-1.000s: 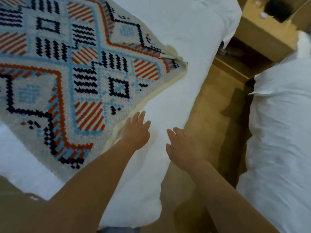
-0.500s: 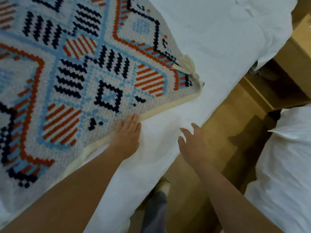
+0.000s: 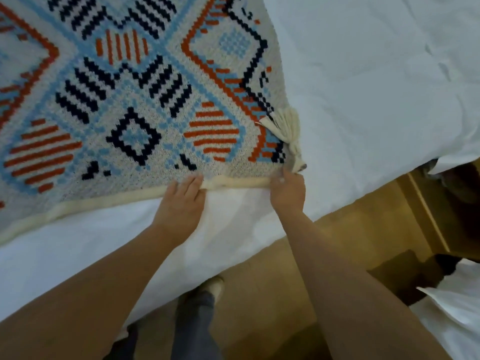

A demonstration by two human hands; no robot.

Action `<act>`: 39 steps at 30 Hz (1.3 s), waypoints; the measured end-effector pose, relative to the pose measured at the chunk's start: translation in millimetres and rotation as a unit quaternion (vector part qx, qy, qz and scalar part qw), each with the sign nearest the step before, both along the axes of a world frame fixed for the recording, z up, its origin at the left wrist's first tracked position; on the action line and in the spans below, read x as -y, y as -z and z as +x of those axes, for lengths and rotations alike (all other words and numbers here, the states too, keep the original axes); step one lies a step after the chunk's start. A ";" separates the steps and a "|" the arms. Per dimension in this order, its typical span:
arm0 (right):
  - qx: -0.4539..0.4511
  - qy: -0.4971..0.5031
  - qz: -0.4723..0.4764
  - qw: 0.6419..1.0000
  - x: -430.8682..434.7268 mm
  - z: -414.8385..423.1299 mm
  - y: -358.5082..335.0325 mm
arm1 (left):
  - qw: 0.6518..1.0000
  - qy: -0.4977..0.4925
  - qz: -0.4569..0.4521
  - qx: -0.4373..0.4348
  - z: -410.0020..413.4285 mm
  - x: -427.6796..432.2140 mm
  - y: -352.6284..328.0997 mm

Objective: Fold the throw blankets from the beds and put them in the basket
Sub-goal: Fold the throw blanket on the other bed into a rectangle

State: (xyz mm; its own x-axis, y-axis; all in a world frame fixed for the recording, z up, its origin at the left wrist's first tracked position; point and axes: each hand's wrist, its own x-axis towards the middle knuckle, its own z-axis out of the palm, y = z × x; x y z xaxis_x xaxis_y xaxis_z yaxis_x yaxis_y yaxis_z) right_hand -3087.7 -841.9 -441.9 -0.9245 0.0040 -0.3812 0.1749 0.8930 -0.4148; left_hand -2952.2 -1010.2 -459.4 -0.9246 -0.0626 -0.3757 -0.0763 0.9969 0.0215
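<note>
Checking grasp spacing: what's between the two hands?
Head view: only the cream rolled border of the patterned knit throw blanket, over white bed sheet, spans left hand to right hand.

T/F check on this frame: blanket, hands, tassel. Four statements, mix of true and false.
1. The blanket lies spread on the bed. True.
2. The left hand grips the tassel. False: its fingers lie on the blanket's cream border, apart from the tassel.
3. The right hand holds the blanket's edge by the tasselled corner. True.
4. The blanket is plain white. False: it is patterned in orange, light blue and dark navy.
</note>
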 end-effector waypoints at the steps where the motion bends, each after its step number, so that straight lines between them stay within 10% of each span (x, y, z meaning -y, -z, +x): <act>1: -0.022 0.017 -0.013 1.000 -3.7 -5.9 -0.1 | 1.000 -0.003 0.002 0.002 1.4 -1.4 -2.0; 8: -0.117 0.173 -0.051 0.977 -81.1 -45.9 -15.9 | 0.991 0.037 0.095 -0.087 -0.5 -41.4 -17.6; 17: 0.018 0.236 -0.134 0.962 -57.7 -54.5 26.1 | 0.992 -0.021 0.122 0.009 -2.0 -33.2 -5.0; 39: 0.082 0.084 -0.059 0.991 -64.1 -28.5 -4.2 | 0.993 -0.048 0.107 0.023 5.9 -47.8 -15.7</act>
State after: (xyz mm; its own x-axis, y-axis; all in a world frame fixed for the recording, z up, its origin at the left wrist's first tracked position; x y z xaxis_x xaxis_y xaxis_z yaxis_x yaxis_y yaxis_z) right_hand -3116.1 -777.9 -437.7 -0.8406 0.0988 -0.5326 0.3898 0.7931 -0.4680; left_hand -2946.4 -962.3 -443.7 -0.8994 -0.0640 -0.4324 -0.1772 0.9577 0.2267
